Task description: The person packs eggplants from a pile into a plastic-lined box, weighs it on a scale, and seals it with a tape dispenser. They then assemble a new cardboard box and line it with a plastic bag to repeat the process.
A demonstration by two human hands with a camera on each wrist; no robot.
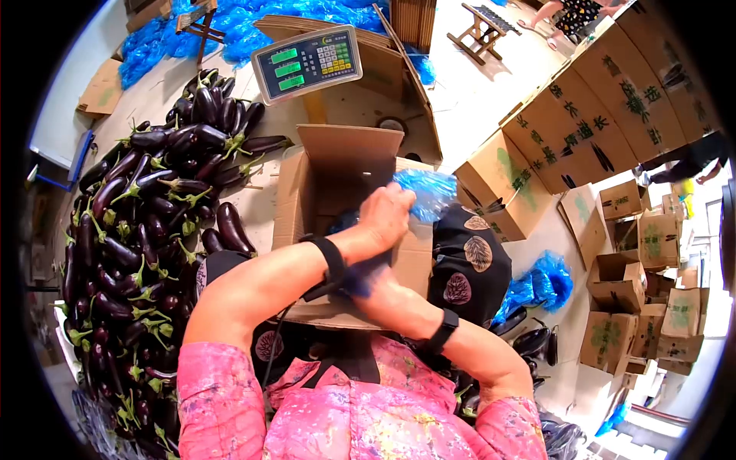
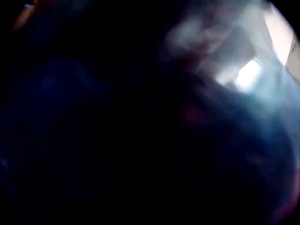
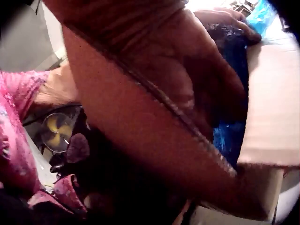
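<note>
An open cardboard box [image 1: 349, 139] stands between the person's knees, with a blue plastic bag [image 1: 424, 192] lining it and spilling over its right side. The left hand [image 1: 387, 218] reaches across the box and pinches the gathered bag near the right flap. Under the left forearm, the right hand [image 1: 376, 290] dips into the box; in the right wrist view this hand [image 3: 187, 70] lies against the blue plastic [image 3: 228, 140], its fingertips hidden. Dark, blurred bluish plastic [image 2: 262, 103] fills most of the left wrist view.
A large heap of eggplants [image 1: 138, 253] covers the floor at left. A digital scale display [image 1: 308, 64] stands beyond the box. Stacked cartons [image 1: 583, 115] rise at right, near another blue bag [image 1: 540, 287] and more eggplants [image 1: 533, 341]. A wooden stool [image 1: 481, 34] stands behind.
</note>
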